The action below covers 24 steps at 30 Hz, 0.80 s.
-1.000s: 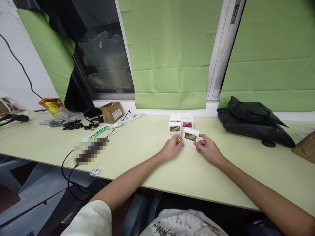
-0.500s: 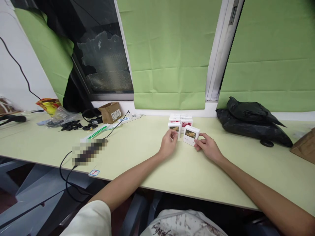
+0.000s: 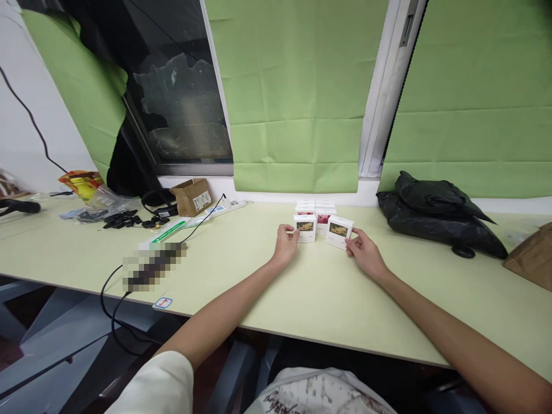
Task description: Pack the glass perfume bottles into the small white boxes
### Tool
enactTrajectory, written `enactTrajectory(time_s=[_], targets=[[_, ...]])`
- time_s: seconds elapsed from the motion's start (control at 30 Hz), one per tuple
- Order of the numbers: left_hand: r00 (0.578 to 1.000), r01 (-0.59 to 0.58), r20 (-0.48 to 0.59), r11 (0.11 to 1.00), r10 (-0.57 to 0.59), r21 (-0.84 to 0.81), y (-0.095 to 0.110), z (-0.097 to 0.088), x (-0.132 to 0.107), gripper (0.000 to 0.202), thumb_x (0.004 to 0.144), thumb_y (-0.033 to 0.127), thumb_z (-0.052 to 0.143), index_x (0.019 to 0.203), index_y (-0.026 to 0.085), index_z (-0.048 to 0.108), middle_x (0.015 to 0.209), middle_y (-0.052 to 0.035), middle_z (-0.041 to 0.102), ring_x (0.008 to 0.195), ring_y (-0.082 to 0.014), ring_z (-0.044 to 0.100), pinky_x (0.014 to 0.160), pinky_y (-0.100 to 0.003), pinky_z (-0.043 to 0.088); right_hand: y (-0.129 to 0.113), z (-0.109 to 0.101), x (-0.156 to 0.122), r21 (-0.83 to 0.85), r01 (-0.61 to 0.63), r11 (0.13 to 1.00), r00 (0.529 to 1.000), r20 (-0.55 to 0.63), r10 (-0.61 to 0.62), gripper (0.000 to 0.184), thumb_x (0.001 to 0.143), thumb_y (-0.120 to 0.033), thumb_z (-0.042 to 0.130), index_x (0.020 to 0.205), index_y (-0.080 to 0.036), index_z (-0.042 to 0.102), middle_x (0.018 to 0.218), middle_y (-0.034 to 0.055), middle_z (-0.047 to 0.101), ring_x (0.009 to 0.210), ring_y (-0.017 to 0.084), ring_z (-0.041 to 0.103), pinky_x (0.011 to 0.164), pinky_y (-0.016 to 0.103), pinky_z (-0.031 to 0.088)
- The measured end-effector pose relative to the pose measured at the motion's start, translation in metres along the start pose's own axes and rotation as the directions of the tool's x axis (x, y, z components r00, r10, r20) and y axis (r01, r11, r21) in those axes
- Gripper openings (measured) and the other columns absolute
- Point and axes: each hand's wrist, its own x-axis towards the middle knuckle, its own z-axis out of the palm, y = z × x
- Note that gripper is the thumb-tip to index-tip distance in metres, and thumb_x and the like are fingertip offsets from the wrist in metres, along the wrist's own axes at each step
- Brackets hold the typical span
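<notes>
The right box (image 3: 338, 233), white with a picture of yellow flowers, is gripped at its right edge by the right hand (image 3: 366, 253), thumb on the front and fingers at the side. It is held askew, and whether its base is borne by the table (image 3: 233, 276) cannot be told. The left edge of the left box (image 3: 305, 230), which bears a like picture and stands upright on the table, is met by the thumb of the left hand (image 3: 286, 244). The fingers of that hand are curled; whether the box is truly gripped cannot be told. A narrow gap is left between the two boxes.

Just behind them, more white boxes (image 3: 324, 218) are grouped, with pink pictures partly covered by the front pair. The far edge of the table is overhung by a green blind (image 3: 295, 115).

Farther left, a carton (image 3: 191, 197) is placed near a power strip (image 3: 226, 208), with black parts (image 3: 125, 218) strewn beyond. Nearer the front edge, a cabled item (image 3: 155, 267) is masked by pixels. Well to the right, black bags (image 3: 435, 218) are piled, with a small black disc (image 3: 463, 251) just in front.
</notes>
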Motion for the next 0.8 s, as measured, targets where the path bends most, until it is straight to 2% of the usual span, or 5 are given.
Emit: enactTrajectory(time_s=[0.2, 0.4, 0.53, 0.7, 0.8], targets=[[1.0, -0.004, 0.005, 1.0, 0.004, 0.017, 0.003, -0.002, -0.001, 0.013, 0.1, 0.032, 0.058, 0.103, 0.022, 0.05, 0.119, -0.0064, 0.057, 0.1, -0.0163, 0.06, 0.09, -0.032, 0.048, 0.003, 0.001, 0.002, -0.057, -0.013, 0.998, 1.0, -0.022, 0.012, 0.059, 0.096, -0.054, 0.056, 0.144, -0.02, 0.053, 0.101, 0.0052, 0.069, 0.075, 0.02, 0.069, 0.077, 0.039, 0.058], [1.0, 0.0, 0.012, 1.0, 0.0, 0.01, 0.004, -0.002, -0.003, 0.015, 0.098, 0.03, 0.06, 0.106, 0.023, 0.048, 0.121, -0.0063, 0.058, 0.099, -0.0157, 0.061, 0.088, -0.03, 0.049, 0.007, 0.006, 0.0, -0.072, 0.022, 0.997, 0.996, -0.09, -0.028, 0.062, 0.092, -0.057, 0.06, 0.141, -0.02, 0.057, 0.128, 0.0124, 0.057, 0.09, 0.022, 0.068, 0.09, 0.045, 0.062], [1.0, 0.001, 0.018, 1.0, -0.001, -0.005, 0.005, -0.002, -0.003, 0.025, 0.098, 0.028, 0.06, 0.119, 0.024, 0.047, 0.126, -0.008, 0.058, 0.099, -0.0162, 0.063, 0.087, -0.032, 0.05, 0.005, 0.009, -0.003, -0.024, -0.012, 1.0, 0.992, -0.126, 0.008, 0.061, 0.089, -0.057, 0.065, 0.14, -0.023, 0.06, 0.138, 0.0145, 0.054, 0.114, 0.029, 0.068, 0.098, 0.047, 0.061], [1.0, -0.006, 0.027, 0.999, 0.007, -0.05, 0.005, 0.0, -0.003, 0.034, 0.097, 0.027, 0.062, 0.127, 0.024, 0.047, 0.134, -0.0114, 0.057, 0.11, -0.0198, 0.064, 0.094, -0.036, 0.051, -0.001, 0.012, -0.006, 0.164, -0.015, 0.986, 0.997, -0.073, 0.027, 0.073, 0.089, -0.055, 0.068, 0.15, -0.026, 0.043, 0.144, 0.015, 0.058, 0.125, 0.029, 0.065, 0.108, 0.052, 0.054], [0.999, -0.011, 0.03, 0.997, 0.014, -0.083, 0.004, 0.003, -0.005, 0.037, 0.097, 0.027, 0.062, 0.131, 0.024, 0.046, 0.141, -0.0135, 0.056, 0.117, -0.0218, 0.063, 0.1, -0.039, 0.051, -0.001, 0.011, -0.006, 0.166, -0.017, 0.986, 0.997, -0.065, 0.028, 0.075, 0.088, -0.055, 0.069, 0.151, -0.026, 0.04, 0.141, 0.0151, 0.06, 0.126, 0.03, 0.064, 0.111, 0.054, 0.051]])
